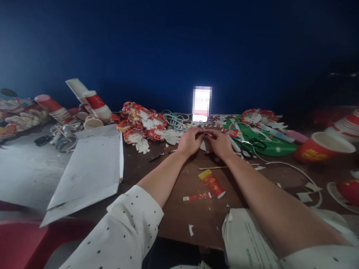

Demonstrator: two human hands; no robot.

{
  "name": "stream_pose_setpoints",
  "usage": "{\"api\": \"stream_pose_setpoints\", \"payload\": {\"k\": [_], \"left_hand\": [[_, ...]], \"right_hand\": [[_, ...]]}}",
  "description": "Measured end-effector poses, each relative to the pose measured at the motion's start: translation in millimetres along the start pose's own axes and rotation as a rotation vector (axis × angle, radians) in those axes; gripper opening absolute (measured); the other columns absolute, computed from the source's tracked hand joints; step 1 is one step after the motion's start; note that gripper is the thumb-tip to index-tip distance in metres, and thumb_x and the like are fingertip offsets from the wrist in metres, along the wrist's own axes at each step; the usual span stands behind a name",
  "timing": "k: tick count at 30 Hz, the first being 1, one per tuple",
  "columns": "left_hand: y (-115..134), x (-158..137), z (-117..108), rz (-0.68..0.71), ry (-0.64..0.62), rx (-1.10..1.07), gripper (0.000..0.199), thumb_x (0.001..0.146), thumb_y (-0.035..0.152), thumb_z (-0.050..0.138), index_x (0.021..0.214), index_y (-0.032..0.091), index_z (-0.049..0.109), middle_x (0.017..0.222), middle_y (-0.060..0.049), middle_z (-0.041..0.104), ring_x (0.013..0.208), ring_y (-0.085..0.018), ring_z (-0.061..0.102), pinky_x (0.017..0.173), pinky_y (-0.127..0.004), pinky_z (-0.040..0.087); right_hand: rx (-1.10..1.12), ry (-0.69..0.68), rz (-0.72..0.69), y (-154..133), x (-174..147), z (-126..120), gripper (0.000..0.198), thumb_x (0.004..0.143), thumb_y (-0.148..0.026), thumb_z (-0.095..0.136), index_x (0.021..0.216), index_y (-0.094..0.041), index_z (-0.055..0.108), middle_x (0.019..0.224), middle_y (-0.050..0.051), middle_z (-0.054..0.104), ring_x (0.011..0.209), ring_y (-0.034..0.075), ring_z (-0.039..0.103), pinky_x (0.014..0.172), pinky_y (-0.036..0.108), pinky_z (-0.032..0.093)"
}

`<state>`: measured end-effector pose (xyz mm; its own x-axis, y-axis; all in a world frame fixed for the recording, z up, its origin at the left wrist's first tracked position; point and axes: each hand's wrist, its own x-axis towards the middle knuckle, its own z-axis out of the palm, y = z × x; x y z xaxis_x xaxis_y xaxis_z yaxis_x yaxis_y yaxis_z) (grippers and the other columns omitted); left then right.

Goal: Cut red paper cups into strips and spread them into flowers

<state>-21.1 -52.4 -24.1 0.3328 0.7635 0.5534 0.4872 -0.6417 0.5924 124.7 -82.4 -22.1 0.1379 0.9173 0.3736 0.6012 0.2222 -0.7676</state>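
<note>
- Holding left hand [190,143] and right hand [221,144] close together over the far part of the brown table [178,217], with fingers of both curling inward.
- Gripping a small red piece [209,135] at the right fingertips, between the two hands; finding its exact shape too small to tell.
- Pointing left fingertips toward the same piece; being unable to tell whether gripping it or only touching it.
- Finding a thin wooden stick [213,168] just below the hands, crossing beneath the right forearm.
- Noting a red paper piece [215,185] with a yellow end between the forearms, with a narrow red strip [197,196] just beside it.
- Recording a white scrap [191,230] nearer the table's front edge.
- Observing red-and-white paper bundles [135,109] left of the hands, near a pale coiled cord [175,119].
- Observing a green sheet [278,150] and black scissors [246,154] to the right.
- Seeing a lit, blurred screen [202,101] beyond the hands.
</note>
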Motion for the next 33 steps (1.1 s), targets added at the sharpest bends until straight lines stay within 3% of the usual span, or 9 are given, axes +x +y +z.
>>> {"api": "stream_pose_setpoints", "payload": {"k": [11, 17, 23, 33], "left_hand": [[1.1, -0.7, -1.7, -0.005, -0.051, 0.025, 0.022, 0.084, 0.013, 0.053, 0.102, 0.016, 0.065, 0.105, -0.009, 0.067, 0.103, -0.019, 0.059, 0.095, -0.032, 0.046], [4.1, -1.8, -1.7, -0.080, -0.031, -0.003, 0.030, 0.081, 0.017, 0.058, 0.110, 0.014, 0.060, 0.109, -0.010, 0.066, 0.102, -0.020, 0.060, 0.093, -0.032, 0.047], [3.8, -0.6, -3.9, -0.098, -0.038, 0.012, 0.018, 0.084, 0.022, 0.055, 0.098, 0.015, 0.065, 0.097, -0.009, 0.068, 0.093, -0.019, 0.062, 0.087, -0.032, 0.048], [-2.5, 0.1, -4.6, -0.093, -0.018, 0.001, 0.019, 0.080, 0.015, 0.060, 0.097, 0.018, 0.069, 0.096, -0.006, 0.069, 0.094, -0.018, 0.061, 0.088, -0.030, 0.047]], "right_hand": [[0.073, -0.016, -0.017, 1.9, 0.5, 0.7, 0.030, 0.078, -0.020, 0.062, 0.106, -0.023, 0.071, 0.108, 0.003, 0.072, 0.101, 0.020, 0.066, 0.093, 0.034, 0.048], [0.059, 0.022, 0.003, 3.4, 1.6, 1.5, 0.026, 0.079, -0.021, 0.061, 0.102, -0.022, 0.073, 0.101, 0.003, 0.074, 0.094, 0.020, 0.068, 0.087, 0.034, 0.051], [0.053, 0.004, -0.007, 1.6, 0.0, 0.7, 0.024, 0.080, -0.023, 0.060, 0.102, -0.021, 0.072, 0.098, 0.004, 0.074, 0.090, 0.019, 0.067, 0.084, 0.032, 0.051], [0.069, -0.021, -0.034, 5.6, 1.3, 3.0, 0.023, 0.079, -0.022, 0.060, 0.099, -0.020, 0.070, 0.096, 0.004, 0.073, 0.087, 0.019, 0.067, 0.082, 0.033, 0.051]]}}
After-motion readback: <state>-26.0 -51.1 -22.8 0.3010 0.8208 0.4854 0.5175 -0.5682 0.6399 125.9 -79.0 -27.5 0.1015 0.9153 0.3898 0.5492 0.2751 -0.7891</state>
